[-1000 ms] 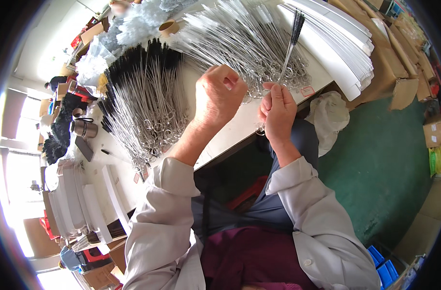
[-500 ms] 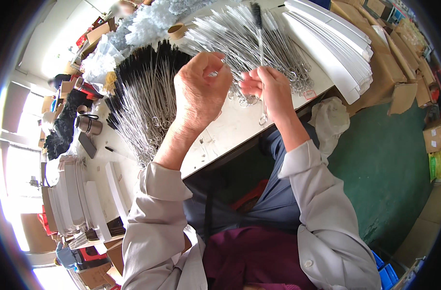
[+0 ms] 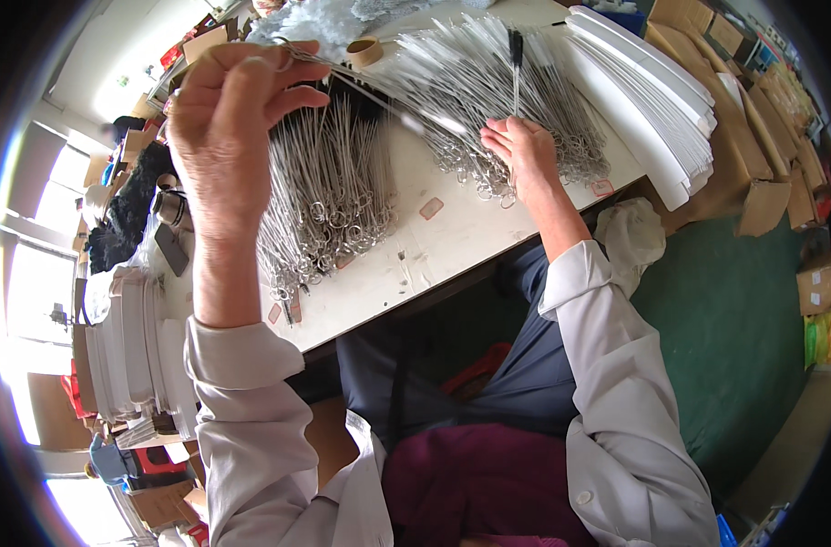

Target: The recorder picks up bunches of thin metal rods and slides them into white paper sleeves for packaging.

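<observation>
My left hand (image 3: 224, 128) is raised at the left, thumb and fingers pinching the ring end of a thin wire brush (image 3: 370, 84). Its wire slants down to the right, toward a pale, motion-blurred tip. At the right, my right hand (image 3: 532, 157) grips the wire stem of a black-bristled brush (image 3: 516, 53), bristles pointing away from me. Under and beside my left hand lies a pile of black-bristled wire brushes (image 3: 329, 173), ring handles toward me. A pile of white-bristled wire brushes (image 3: 461, 68) spreads beyond my right hand.
White folded card strips (image 3: 639, 100) are stacked at the right of the white table (image 3: 434, 251). Behind the piles stands a tape roll (image 3: 364, 51). A steel flask (image 3: 171, 210) and white stacks (image 3: 128, 356) are at the left. Cardboard boxes (image 3: 734, 128) stand beyond the table's right end.
My left hand has moved left and away from my right hand, drawing a wire brush with it. My right hand still holds the black-bristled brush, slightly farther right. The view has shifted a little.
</observation>
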A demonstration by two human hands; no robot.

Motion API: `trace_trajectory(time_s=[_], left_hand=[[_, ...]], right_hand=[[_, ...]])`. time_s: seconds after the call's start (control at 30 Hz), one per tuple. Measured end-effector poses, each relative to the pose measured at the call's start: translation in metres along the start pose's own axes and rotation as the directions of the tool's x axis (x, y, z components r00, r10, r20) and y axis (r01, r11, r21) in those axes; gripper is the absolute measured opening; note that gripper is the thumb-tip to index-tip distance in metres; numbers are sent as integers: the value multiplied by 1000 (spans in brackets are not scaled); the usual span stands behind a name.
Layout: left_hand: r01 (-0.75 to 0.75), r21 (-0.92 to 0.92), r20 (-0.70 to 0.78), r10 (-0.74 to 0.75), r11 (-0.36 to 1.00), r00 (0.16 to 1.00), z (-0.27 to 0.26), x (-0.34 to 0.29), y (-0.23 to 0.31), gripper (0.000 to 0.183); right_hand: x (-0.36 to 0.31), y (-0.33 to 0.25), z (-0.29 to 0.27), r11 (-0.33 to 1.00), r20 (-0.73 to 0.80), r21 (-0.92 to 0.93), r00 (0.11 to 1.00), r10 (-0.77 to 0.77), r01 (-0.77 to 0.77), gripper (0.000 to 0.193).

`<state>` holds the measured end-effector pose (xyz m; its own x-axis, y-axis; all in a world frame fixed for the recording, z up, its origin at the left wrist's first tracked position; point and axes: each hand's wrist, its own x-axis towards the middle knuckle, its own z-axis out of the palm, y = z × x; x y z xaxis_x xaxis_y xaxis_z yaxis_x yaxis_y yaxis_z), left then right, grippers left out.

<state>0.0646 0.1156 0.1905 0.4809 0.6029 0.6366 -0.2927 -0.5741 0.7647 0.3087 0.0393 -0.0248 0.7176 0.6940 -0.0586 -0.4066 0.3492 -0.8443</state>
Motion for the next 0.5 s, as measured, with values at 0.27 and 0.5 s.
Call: trace_trajectory(time_s=[0.27, 0.5], left_hand=[[140, -49, 127, -133, 989, 983, -47, -10, 42, 35], [407, -256, 297, -330, 877, 896, -54, -47, 29, 19]], right_hand=[[-47, -32, 2, 941, 362, -231, 919, -153, 248, 31], [-107, -35, 41, 930, 618, -243, 783, -71, 276, 28]])
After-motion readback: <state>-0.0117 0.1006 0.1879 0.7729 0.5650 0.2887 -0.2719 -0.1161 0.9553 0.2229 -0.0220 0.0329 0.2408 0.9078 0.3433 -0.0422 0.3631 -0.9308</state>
